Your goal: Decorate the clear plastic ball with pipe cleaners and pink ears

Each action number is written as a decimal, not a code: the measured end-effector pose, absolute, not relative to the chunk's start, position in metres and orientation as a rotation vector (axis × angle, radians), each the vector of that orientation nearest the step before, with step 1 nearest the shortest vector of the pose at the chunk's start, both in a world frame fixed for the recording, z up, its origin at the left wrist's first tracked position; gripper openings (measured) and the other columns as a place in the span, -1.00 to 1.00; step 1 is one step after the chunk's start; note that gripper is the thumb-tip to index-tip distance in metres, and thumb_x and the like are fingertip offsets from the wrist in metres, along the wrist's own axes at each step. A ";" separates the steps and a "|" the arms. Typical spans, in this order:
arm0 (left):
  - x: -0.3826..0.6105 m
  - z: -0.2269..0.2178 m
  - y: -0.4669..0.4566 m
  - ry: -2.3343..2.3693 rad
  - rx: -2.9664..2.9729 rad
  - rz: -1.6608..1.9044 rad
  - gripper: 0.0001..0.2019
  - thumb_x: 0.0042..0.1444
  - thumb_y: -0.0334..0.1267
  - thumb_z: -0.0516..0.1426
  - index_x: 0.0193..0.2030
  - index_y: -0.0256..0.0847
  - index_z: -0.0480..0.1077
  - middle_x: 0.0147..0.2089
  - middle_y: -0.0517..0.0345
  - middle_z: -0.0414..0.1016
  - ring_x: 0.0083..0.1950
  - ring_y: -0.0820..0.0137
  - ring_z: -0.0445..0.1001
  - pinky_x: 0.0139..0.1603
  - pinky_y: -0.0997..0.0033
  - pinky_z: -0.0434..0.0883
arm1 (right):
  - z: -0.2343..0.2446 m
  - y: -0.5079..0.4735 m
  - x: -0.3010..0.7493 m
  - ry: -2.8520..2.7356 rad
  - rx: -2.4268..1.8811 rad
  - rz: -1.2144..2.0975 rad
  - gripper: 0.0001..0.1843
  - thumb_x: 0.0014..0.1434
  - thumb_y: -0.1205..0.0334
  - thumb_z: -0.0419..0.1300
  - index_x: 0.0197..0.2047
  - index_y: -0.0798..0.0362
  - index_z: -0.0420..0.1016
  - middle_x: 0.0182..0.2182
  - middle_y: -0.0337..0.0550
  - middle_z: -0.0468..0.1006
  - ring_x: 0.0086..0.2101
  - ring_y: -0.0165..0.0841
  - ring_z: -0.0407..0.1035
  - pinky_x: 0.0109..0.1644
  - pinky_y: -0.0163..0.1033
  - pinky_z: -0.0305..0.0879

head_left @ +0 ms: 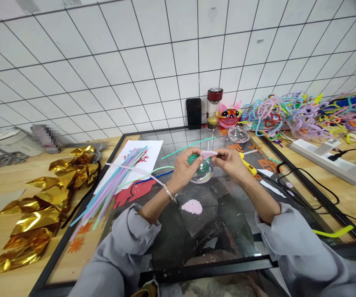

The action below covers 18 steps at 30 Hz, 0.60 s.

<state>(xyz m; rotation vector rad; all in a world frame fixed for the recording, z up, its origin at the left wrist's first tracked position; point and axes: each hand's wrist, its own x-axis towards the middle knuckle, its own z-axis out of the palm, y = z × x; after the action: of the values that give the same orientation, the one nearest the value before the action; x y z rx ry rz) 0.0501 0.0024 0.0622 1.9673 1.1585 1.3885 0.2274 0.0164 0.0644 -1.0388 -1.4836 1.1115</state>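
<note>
Above the dark glass panel, my left hand (184, 168) is closed at the left side of a clear round ball (203, 175) with green material inside. A pink ridged piece (208, 154) lies across the top of the ball, between both hands. My right hand (230, 164) pinches the right end of this piece, thumb and finger together. On the glass below lies a second pink ridged piece (192, 206), roughly oval. A pale pink pipe cleaner (144, 172) stretches from the left towards my left wrist. Fingers hide part of the ball.
Left are a bundle of pipe cleaners (113, 181), white paper (148, 150), a red cutout (134, 193) and gold foil (38, 218). Behind stand a phone (193, 113), a tea bottle (214, 109) and a clear shell (239, 134). Right lie a yellow-handled tool (249, 166), cables and a power strip (332, 161).
</note>
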 end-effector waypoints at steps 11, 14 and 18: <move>0.051 0.063 0.000 1.167 1.998 1.392 -0.92 0.18 -0.27 0.16 -0.21 -0.18 0.45 -0.19 0.12 0.57 -0.09 0.32 0.52 0.02 0.33 0.41 | 0.060 0.013 0.221 -1.518 -1.068 1.031 -0.75 -0.15 0.06 0.29 -0.52 0.10 0.50 -0.60 -0.30 0.36 -0.52 -0.45 0.17 -0.42 -0.29 0.09; 0.051 0.061 0.000 1.165 2.005 1.401 -0.92 0.18 -0.27 0.15 -0.21 -0.19 0.45 -0.19 0.12 0.57 -0.08 0.32 0.51 0.03 0.34 0.40 | 0.058 0.013 0.220 -1.500 -1.078 1.011 -0.74 -0.14 0.05 0.29 -0.49 0.10 0.52 -0.59 -0.29 0.38 -0.51 -0.44 0.19 -0.42 -0.29 0.10; 0.052 0.060 0.001 1.181 2.010 1.403 -0.93 0.18 -0.28 0.16 -0.22 -0.18 0.45 -0.19 0.13 0.57 -0.08 0.33 0.52 0.02 0.35 0.40 | 0.056 0.013 0.220 -1.487 -1.066 0.994 -0.76 -0.13 0.08 0.30 -0.51 0.09 0.50 -0.61 -0.30 0.37 -0.52 -0.44 0.19 -0.44 -0.30 0.10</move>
<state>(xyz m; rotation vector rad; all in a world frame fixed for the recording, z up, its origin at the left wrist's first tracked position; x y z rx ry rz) 0.0523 0.0006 0.0599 2.0103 1.1811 1.4028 0.2199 0.0127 0.0564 -1.0658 -1.4874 0.9944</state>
